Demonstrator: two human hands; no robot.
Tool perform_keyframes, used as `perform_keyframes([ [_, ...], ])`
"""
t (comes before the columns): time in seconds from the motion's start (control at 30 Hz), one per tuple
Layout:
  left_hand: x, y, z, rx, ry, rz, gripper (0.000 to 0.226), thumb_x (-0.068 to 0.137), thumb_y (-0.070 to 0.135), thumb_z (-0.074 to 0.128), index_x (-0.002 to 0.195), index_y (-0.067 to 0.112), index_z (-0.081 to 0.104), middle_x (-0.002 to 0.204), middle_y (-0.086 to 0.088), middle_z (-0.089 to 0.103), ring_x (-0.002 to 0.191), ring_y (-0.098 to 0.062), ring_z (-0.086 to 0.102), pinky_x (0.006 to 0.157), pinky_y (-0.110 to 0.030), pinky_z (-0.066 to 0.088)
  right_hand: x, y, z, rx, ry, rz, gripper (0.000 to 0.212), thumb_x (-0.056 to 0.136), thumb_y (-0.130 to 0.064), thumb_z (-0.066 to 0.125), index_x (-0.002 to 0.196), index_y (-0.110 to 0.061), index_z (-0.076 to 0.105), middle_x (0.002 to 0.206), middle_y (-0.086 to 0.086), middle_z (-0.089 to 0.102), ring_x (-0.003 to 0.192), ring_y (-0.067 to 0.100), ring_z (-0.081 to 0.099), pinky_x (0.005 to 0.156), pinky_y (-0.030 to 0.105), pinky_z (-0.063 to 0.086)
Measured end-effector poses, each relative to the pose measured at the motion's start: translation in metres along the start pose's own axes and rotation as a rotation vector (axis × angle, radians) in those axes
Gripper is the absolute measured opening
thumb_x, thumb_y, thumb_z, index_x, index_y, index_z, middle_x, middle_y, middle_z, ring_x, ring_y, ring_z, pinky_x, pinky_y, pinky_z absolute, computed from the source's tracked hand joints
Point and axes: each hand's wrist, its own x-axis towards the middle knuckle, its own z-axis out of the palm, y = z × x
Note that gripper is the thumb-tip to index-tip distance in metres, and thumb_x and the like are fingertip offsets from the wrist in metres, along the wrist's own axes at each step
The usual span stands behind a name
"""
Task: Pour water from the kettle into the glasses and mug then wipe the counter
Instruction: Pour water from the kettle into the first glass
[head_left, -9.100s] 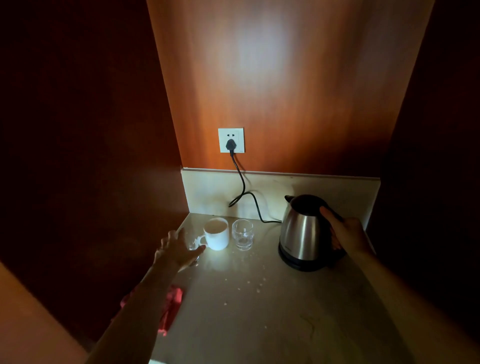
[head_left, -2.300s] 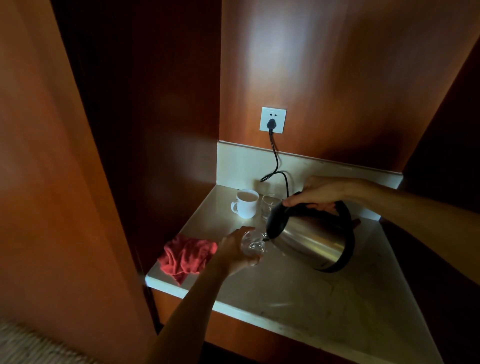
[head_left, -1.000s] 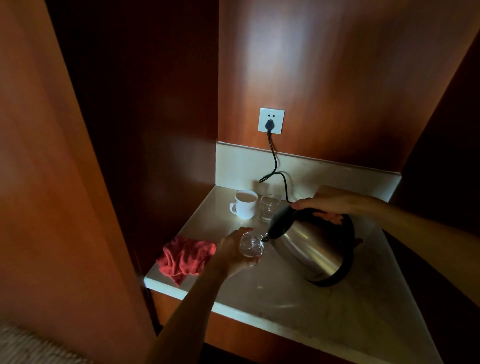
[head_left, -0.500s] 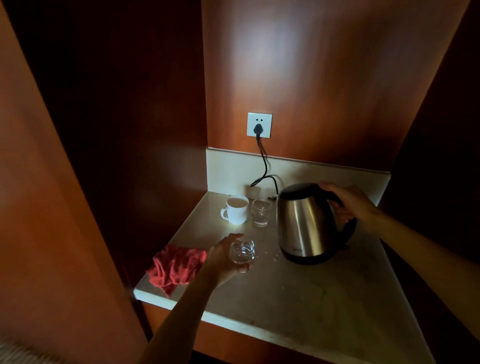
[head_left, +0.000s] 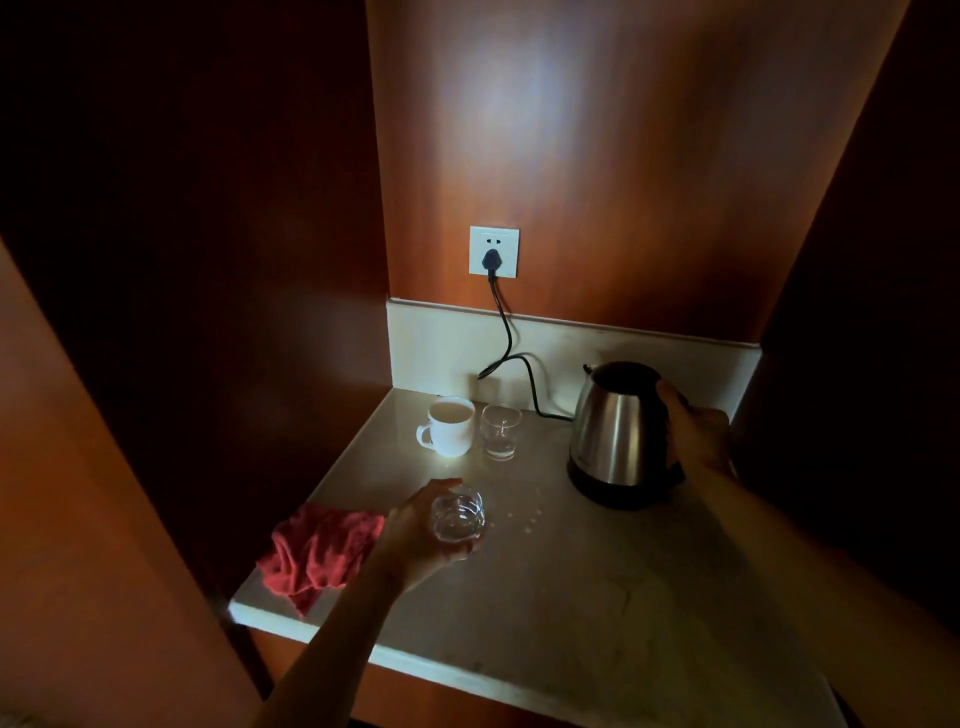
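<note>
Concealed and truncated regions of the head view.

The kettle (head_left: 618, 441) handle is covered by the right hand (head_left: 698, 441); the near wall of the held glass (head_left: 458, 519) is masked by the left hand (head_left: 415, 535). Both forearms are cut off at the lower frame edge. The counter (head_left: 597, 597) is cropped at lower right. Water levels cannot be resolved.

We see a shiny silver kettle (head_left: 615, 441) with a black lid and base. Left of the kettle stand a white mug (head_left: 451, 427) and a clear glass (head_left: 500, 431). A red cloth (head_left: 317, 551) lies further left. The counter (head_left: 597, 587) is pale cream, the walls (head_left: 597, 156) brown-orange wood, the socket (head_left: 494, 251) white with a black plug.
</note>
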Motion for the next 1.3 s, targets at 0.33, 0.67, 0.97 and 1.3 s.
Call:
perform_keyframes([
  [0.33, -0.004, 0.005, -0.001, 0.018, 0.024, 0.008, 0.078, 0.051, 0.037, 0.094, 0.121, 0.035, 0.059, 0.097, 0.021, 0.071, 0.082, 0.011, 0.067, 0.080, -0.016, 0.055, 0.006, 0.026, -0.011, 0.091, 0.000, -0.004, 0.050, 0.084, -0.054, 0.075, 0.060, -0.013, 0.059, 0.056, 0.003, 0.060, 0.058, 0.025, 0.058, 0.057, 0.033, 0.047],
  [0.67, -0.003, 0.007, -0.002, 0.072, 0.018, 0.000, 0.079, 0.050, 0.040, 0.093, 0.120, 0.039, 0.056, 0.095, 0.023, 0.070, 0.081, 0.014, 0.065, 0.078, -0.008, 0.050, 0.015, 0.021, -0.014, 0.084, -0.039, -0.011, 0.049, 0.085, -0.050, 0.076, 0.058, -0.014, 0.055, 0.060, 0.006, 0.057, 0.059, 0.023, 0.057, 0.058, 0.032, 0.046],
  [0.97, -0.003, 0.009, 0.000, 0.074, 0.023, -0.005, 0.079, 0.050, 0.038, 0.094, 0.119, 0.041, 0.056, 0.094, 0.026, 0.069, 0.081, 0.017, 0.063, 0.073, 0.001, 0.042, 0.029, 0.022, -0.020, 0.112, -0.105, 0.010, 0.051, 0.073, -0.061, 0.080, 0.066, -0.013, 0.062, 0.060, 0.006, 0.059, 0.059, 0.023, 0.059, 0.058, 0.036, 0.046],
  [1.3, -0.001, 0.005, 0.001, 0.089, 0.011, 0.004, 0.081, 0.049, 0.044, 0.092, 0.122, 0.036, 0.056, 0.097, 0.024, 0.071, 0.083, 0.013, 0.066, 0.079, -0.010, 0.050, 0.016, 0.033, -0.024, 0.063, -0.244, -0.097, 0.050, 0.093, -0.047, 0.068, 0.062, -0.014, 0.047, 0.052, 0.003, 0.043, 0.046, 0.016, 0.044, 0.048, 0.026, 0.036],
])
